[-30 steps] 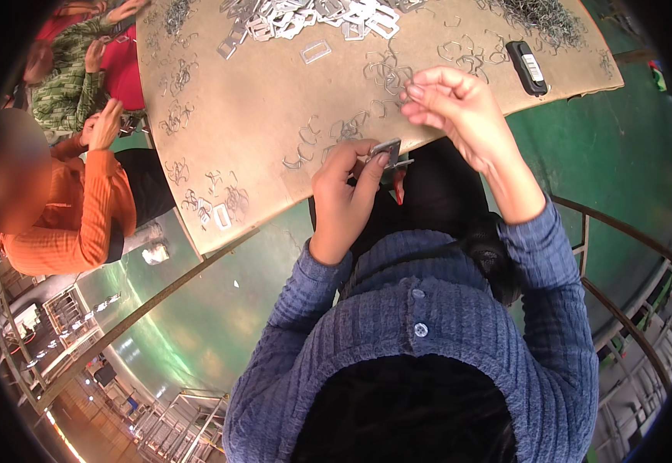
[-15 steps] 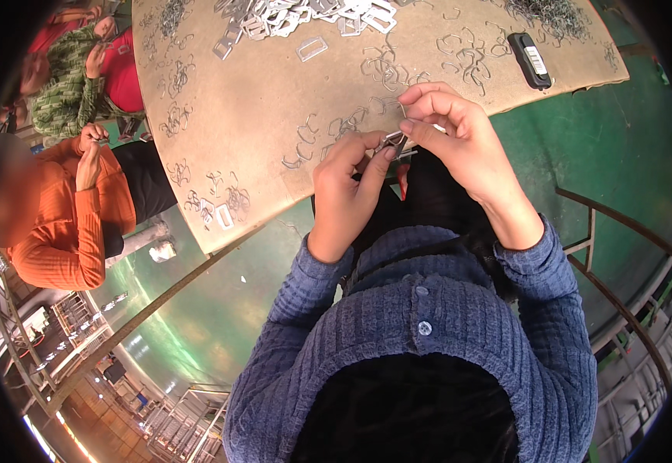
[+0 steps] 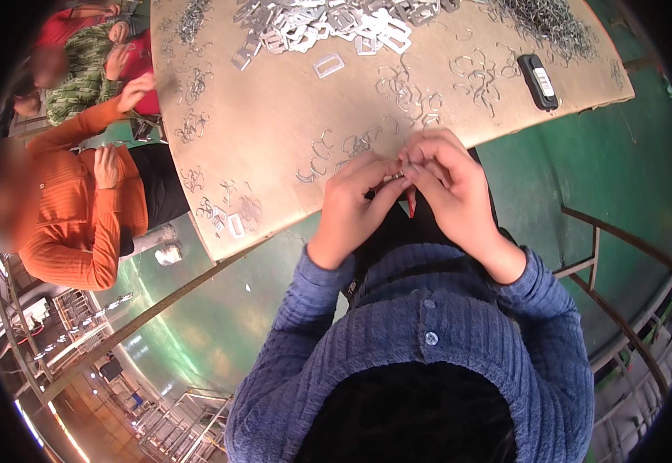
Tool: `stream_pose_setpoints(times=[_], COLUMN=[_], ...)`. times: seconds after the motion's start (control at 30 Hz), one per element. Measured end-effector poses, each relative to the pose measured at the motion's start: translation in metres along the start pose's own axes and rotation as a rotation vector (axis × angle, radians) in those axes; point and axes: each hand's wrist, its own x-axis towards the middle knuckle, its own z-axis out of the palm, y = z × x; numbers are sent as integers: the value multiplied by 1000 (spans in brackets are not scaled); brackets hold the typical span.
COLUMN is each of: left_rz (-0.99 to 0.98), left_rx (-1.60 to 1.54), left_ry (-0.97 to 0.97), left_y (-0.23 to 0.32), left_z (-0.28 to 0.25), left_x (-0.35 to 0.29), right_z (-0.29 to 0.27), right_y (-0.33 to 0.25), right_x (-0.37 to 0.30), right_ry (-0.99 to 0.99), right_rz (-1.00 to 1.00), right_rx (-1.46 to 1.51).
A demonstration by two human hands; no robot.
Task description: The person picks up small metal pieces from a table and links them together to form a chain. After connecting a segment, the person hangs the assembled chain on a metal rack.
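- Pinched tight, left hand (image 3: 354,204) and right hand (image 3: 457,197) hold a small grey metal piece (image 3: 398,176), mostly hidden.
- It sits beside the brown table (image 3: 266,131), near edge.
- Silver rectangular metal frames (image 3: 336,27) lie heaped far.

Table (image 3: 266,147) brightly lit; glare streaks the floor (image 3: 212,332) beyond its near left corner; a co-worker's head (image 3: 8,193) left of it is blurred; fisheye distortion bows the table's edges.

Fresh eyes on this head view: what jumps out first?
The left hand and right hand meet at the table's near edge, over a mostly hidden metal piece. Beyond, at the picture's top, lies a bright pile of flat metal frames; right of it, a dark heap of wire hooks.
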Motion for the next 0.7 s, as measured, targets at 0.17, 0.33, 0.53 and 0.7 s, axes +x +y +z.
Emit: stream_pose_setpoints(times=[0.17, 0.33, 0.53, 0.7], left_rz=[-270, 67, -392, -545], left_rx=[62, 933, 617, -645], left_ry=[-45, 300, 76, 20], left_y=[-57, -192, -141, -88], left_z=[-39, -53, -50, -24], left_x=[60, 130, 131, 73], right_z=[-5, 2, -7, -11], right_y=[-3, -5, 1, 3], right_x=[-15, -27, -34, -32], right_ry=[17, -38, 27, 59], right_rz=[-133, -54, -45, -76], right_rx=[-41, -30, -57, -62])
